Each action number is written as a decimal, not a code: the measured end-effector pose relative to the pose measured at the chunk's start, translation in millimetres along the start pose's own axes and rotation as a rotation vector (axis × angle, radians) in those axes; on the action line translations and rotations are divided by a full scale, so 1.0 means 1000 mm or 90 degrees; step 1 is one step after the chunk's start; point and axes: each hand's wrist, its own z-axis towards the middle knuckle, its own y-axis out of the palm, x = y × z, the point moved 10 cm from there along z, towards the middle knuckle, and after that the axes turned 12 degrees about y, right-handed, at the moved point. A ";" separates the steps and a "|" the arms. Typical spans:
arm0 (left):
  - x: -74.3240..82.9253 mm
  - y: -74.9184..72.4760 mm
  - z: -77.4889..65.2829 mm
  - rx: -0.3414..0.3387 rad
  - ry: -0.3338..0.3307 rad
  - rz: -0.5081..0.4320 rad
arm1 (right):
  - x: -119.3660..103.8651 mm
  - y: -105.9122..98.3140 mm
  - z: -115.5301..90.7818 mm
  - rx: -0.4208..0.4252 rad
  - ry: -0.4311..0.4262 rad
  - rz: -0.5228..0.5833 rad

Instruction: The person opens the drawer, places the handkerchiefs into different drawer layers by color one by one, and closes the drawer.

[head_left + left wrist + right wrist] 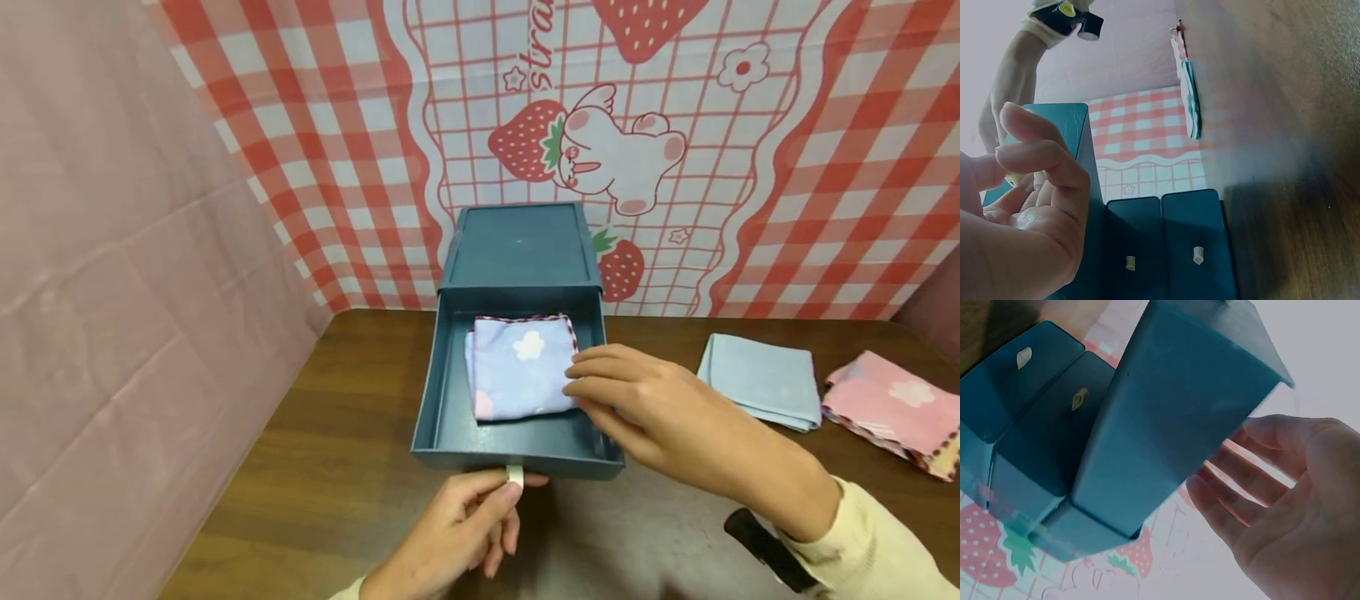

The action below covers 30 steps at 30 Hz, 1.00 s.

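Note:
The top drawer point(450, 433) of a dark teal drawer unit point(521, 246) is pulled out. Inside it lies a folded lavender cloth point(517, 379) with a white flower and a striped edge. At the drawer front, my left hand point(457, 525) pinches the small white pull tab point(515, 476) between thumb and forefinger. My right hand point(652, 408) reaches over the drawer's right wall, its loosely bent fingers overlapping the cloth's right edge in the head view. In the right wrist view, the fingertips of that hand pass behind the drawer's side and are partly hidden.
To the right on the wooden table point(315, 467) lie a folded light blue cloth point(765, 379) and a folded pink cloth point(900, 404). Below the pulled-out drawer, two shut drawers point(1194, 225) carry pale tabs. A red-and-white patterned curtain point(360, 150) hangs behind the unit.

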 end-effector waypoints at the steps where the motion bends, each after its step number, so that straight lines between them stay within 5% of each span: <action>1: 0.000 -0.001 0.000 0.003 -0.001 -0.001 | 0.000 -0.005 -0.003 0.016 -0.005 0.005; 13: 0.010 -0.005 0.008 0.027 0.006 0.012 | 0.007 -0.052 -0.034 0.157 -0.043 0.022; 30: 0.027 -0.014 0.026 0.043 0.025 0.070 | 0.063 -0.064 -0.066 0.190 0.089 -0.071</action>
